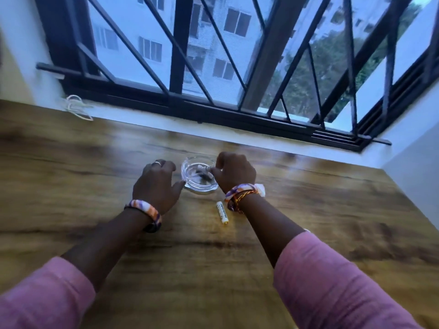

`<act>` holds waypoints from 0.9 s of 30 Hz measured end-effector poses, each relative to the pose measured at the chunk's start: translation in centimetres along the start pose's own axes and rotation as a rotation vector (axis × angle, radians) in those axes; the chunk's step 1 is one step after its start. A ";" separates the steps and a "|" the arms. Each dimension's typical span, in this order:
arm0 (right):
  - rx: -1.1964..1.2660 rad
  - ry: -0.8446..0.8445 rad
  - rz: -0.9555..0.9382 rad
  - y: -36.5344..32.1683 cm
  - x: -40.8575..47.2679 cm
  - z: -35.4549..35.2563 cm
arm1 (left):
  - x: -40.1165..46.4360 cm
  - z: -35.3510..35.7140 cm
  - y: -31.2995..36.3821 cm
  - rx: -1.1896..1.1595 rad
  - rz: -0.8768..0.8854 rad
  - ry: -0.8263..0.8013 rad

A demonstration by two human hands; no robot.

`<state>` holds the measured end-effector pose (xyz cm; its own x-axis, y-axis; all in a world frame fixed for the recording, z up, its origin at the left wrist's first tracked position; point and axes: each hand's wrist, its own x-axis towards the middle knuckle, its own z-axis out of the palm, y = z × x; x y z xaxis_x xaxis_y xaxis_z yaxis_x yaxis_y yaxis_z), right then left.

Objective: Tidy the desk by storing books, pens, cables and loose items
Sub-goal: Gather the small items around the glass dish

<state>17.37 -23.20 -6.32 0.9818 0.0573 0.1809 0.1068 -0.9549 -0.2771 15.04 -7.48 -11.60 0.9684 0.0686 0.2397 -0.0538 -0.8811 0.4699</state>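
A clear glass ashtray [190, 184] sits on the wooden desk [308, 210], with a few small dark and pale bits inside. My left hand [155, 184] rests at its left side, fingers curled, thumb touching the rim. My right hand [234, 172] is at its right side, fingers pinched over the rim; whether they hold something small I cannot tell. A white lighter [222, 213] lies on the desk just in front of the ashtray, between my wrists.
A coiled white cable [77, 106] lies on the white window sill [213, 130] at the far left. A barred window [237, 55] runs along the desk's far edge. A white wall [413, 176] bounds the desk on the right.
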 end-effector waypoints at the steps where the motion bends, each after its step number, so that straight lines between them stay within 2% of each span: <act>1: 0.004 -0.017 0.002 0.1 -0.2 0.1 | -0.2 0.4 -0.3 0.024 -0.014 -0.005; 5: 0.108 0.017 -0.008 0.9 -2.3 0.4 | -0.9 1.9 -1.3 0.183 -0.049 -0.103; 10: -0.033 -0.211 0.017 2.1 -6.2 2.0 | -1.4 3.0 -2.0 0.239 -0.025 -0.148; 13: 0.023 -0.182 0.003 2.1 -6.5 2.0 | -1.6 2.9 -2.0 0.223 -0.018 -0.135; 18: 0.209 0.036 -0.056 -0.2 -3.9 0.5 | -1.5 2.7 -2.1 0.163 -0.034 -0.136; 23: 0.063 -0.004 -0.067 -1.2 0.8 1.3 | -1.5 2.7 -2.4 0.136 -0.039 -0.119; 27: 0.043 -0.016 -0.076 -1.3 2.1 1.6 | -1.4 2.6 -2.5 0.122 -0.043 -0.109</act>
<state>19.57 -21.42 -7.05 0.9731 0.1338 0.1877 0.1870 -0.9342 -0.3037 14.48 -6.61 -15.35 0.9902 0.0619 0.1250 0.0114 -0.9292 0.3693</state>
